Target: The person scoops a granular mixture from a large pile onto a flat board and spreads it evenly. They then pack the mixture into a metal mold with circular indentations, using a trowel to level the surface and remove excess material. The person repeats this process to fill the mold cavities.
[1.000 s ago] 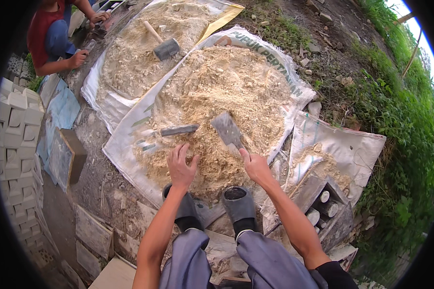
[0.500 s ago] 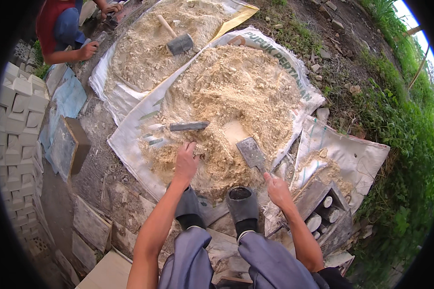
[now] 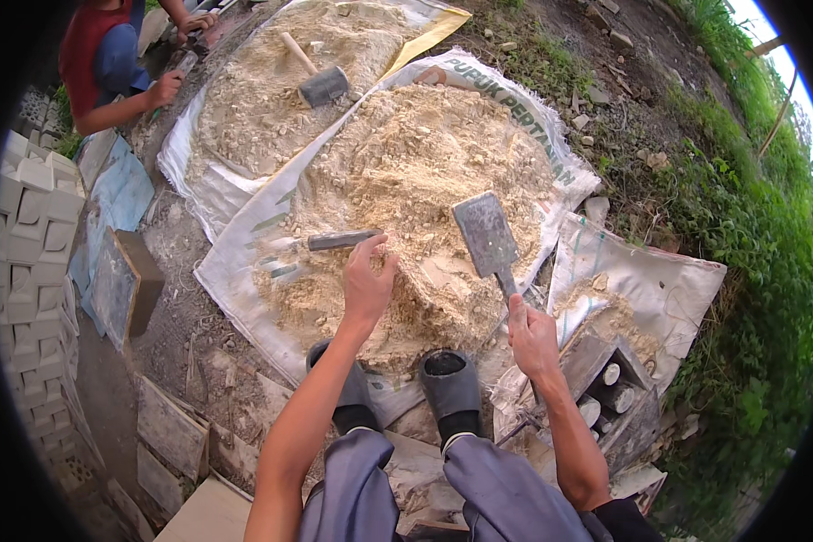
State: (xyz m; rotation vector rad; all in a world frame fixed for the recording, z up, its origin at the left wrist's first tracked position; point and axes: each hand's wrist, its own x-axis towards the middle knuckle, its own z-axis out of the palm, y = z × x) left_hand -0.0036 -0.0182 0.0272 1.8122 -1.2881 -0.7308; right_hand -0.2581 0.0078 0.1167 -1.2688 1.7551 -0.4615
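A big heap of pale sandy crumbled material (image 3: 425, 181) lies on white woven sacks (image 3: 244, 271) in front of my dark rubber boots (image 3: 447, 384). My right hand (image 3: 531, 336) grips the handle of a flat metal trowel (image 3: 486, 237), its blade raised over the heap's right side. My left hand (image 3: 368, 280) rests on the heap with fingers bent into the material, touching the end of a dark metal bar (image 3: 339, 240) that lies on the heap.
A second heap (image 3: 271, 90) with a mallet (image 3: 321, 83) lies beyond. Another person in red (image 3: 108, 63) crouches at the top left. White moulded blocks (image 3: 32, 271) are stacked on the left. A wooden mould (image 3: 610, 384) sits at the right, grass beyond.
My right hand has lifted the trowel back up over the heap from low near my boot. My left hand has moved forward onto the heap, beside the metal bar.
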